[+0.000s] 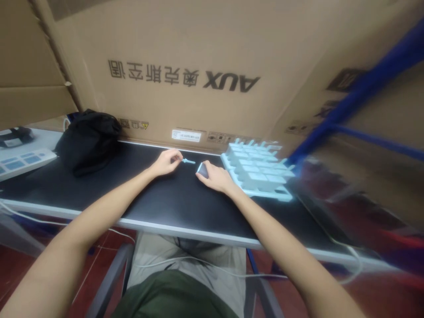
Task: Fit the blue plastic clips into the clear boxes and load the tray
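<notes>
Over the black tabletop (185, 198), my left hand (166, 162) pinches a small light-blue stick (189, 161) with a wider collar near my fingertips. The stick points right, toward my other hand, with a gap between. My right hand (217, 176) is closed around a small block (203, 170) with a dark grey face and a light-blue edge; my fingers cover part of it, and its kind is unclear. Just right of this hand stands a light-blue tray (260, 170) of several blocky compartments with sticks jutting out along its back and right, resembling an ice pop mould.
A large cardboard box (159, 101) walls off the back. On the left lie a black cloth bag (91, 141) and a white panel (26, 162) with blue squares. A blue metal bar (361, 97) slants up at right. A white cable (228, 274) crosses below the table edge.
</notes>
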A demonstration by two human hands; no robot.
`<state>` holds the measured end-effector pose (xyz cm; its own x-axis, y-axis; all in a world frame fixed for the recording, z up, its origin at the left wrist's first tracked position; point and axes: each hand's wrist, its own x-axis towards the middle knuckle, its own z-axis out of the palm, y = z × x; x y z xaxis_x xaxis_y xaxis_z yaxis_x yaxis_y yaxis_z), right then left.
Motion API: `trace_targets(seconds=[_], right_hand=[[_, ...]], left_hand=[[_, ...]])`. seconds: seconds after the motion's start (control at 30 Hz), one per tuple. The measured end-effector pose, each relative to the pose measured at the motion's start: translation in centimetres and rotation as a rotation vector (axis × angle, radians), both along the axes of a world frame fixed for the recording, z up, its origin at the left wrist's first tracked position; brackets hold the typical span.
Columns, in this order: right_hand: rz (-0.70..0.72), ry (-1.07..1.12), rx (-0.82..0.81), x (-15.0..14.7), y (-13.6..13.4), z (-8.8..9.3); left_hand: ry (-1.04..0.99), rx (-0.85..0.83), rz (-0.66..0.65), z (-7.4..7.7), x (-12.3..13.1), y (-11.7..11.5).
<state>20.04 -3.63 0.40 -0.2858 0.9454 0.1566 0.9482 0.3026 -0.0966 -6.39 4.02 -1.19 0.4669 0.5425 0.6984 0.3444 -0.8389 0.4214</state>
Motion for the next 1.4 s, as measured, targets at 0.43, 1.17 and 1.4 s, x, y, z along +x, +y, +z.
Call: trace_targets(seconds=[0.43,1.17,1.4], right_hand=[[-0.125,-0.1,0.026,-1.5,4.9,-0.3],[-0.192,0.082,0.093,-4.3,7.0,-1.3],[0.085,0.201,0.206,-3.2,6.9,-2.5]], left_hand=[[0.336,0.031,0.227,-1.4,-1.3,5.8],[0.515,0.013,0.174,-0.2,2.2,3.4],[0.388,0.025,0.136,-1.0,1.5,4.7]])
